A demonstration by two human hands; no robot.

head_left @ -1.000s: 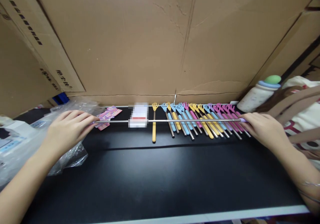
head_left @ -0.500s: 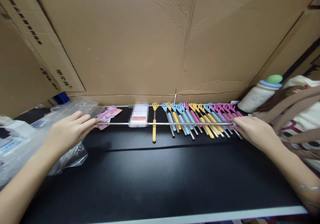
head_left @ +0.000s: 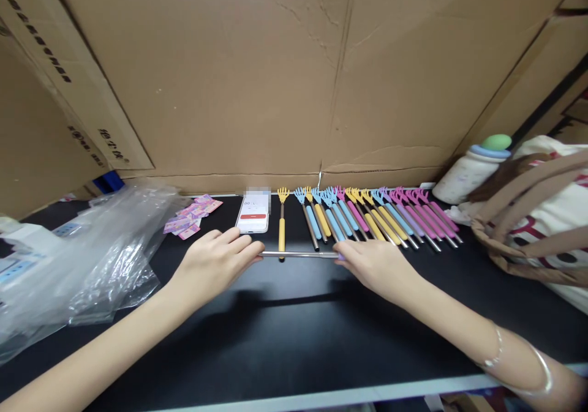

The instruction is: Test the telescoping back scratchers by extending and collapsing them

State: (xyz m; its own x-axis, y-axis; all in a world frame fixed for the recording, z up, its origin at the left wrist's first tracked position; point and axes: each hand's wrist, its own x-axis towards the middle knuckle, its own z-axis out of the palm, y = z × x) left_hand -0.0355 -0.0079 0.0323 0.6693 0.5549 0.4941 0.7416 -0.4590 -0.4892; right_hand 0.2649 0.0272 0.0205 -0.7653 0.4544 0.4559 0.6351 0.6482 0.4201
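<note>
Left hand (head_left: 215,262) and right hand (head_left: 381,268) grip one metal rod (head_left: 298,254) near perhaps fifteen overlapping scratchers (head_left: 386,221).

On the far left, the brown cardboard (head_left: 124,93) has big dark Chinese letters (head_left: 114,146) with a tiny ® sign (head_left: 127,160) after them. Another dark row of letters (head_left: 39,40) runs down the same cardboard, but it is too smeary to read. The phone (head_left: 252,223) at the far side shows "00", and blurry squares hide the rest. Its red button (head_left: 253,217) has white writing too small to read.
</note>
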